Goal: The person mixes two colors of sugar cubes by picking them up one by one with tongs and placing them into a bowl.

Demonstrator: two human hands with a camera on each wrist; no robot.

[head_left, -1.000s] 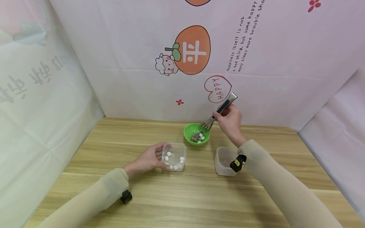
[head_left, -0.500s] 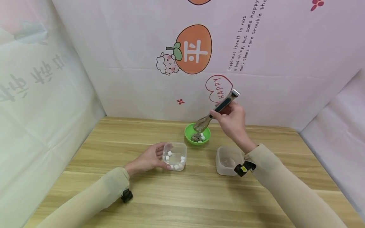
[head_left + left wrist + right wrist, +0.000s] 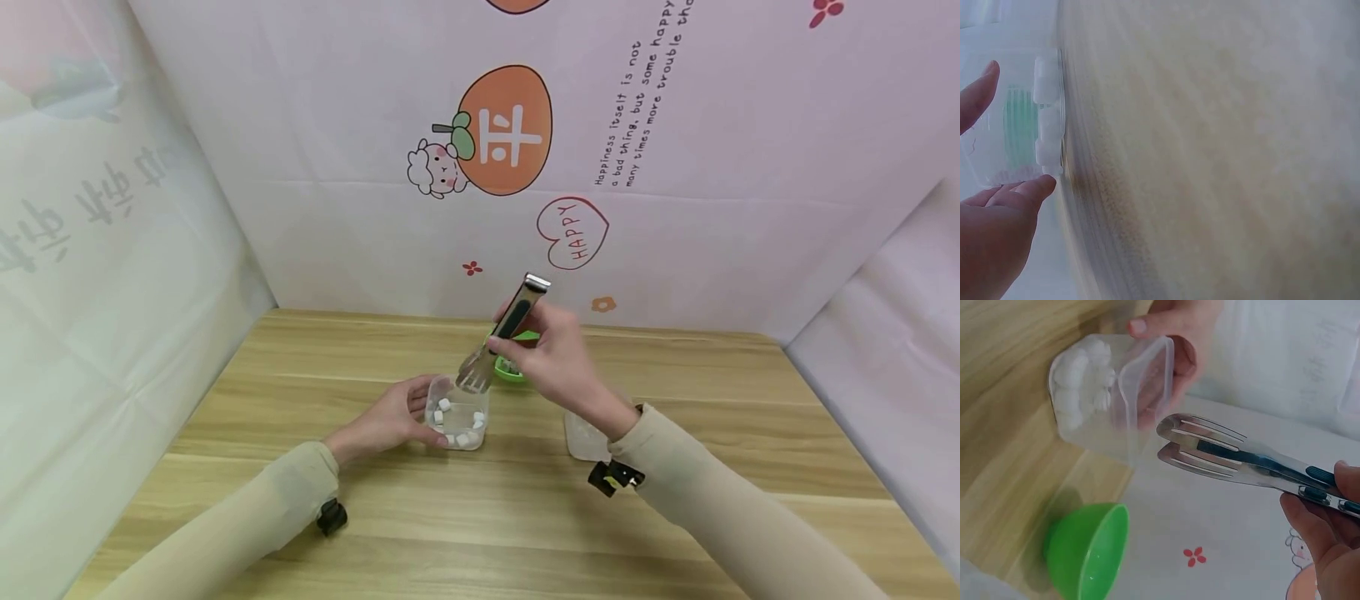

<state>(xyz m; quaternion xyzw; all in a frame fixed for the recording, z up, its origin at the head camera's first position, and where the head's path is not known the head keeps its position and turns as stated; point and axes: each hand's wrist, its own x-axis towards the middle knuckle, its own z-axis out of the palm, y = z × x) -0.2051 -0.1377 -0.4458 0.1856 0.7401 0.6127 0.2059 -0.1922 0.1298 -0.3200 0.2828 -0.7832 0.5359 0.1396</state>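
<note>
My left hand (image 3: 393,419) holds a clear plastic container (image 3: 459,389) on the table, thumb on the near side and fingers on the far side. Small white marshmallow-like pieces (image 3: 462,440) lie on its bottom. Steel tongs (image 3: 514,318) with dark grip strips are pinched in my right hand (image 3: 553,357). Their slotted tips hang over the container's far right rim. In the right wrist view the tongs' tips stand slightly apart, with nothing between them. Behind my right hand, a green bowl (image 3: 1079,556) is mostly hidden in the head view.
Another clear plastic container (image 3: 585,440) stands to the right, partly covered by my right wrist. The wooden table (image 3: 465,533) ends at a printed white cloth backdrop (image 3: 337,233). White cloth also hangs at both sides.
My right hand has carried the tongs left and nearer, from over the green bowl to over the left container. The tongs' tips were over the bowl's contents before. My left hand stays put.
</note>
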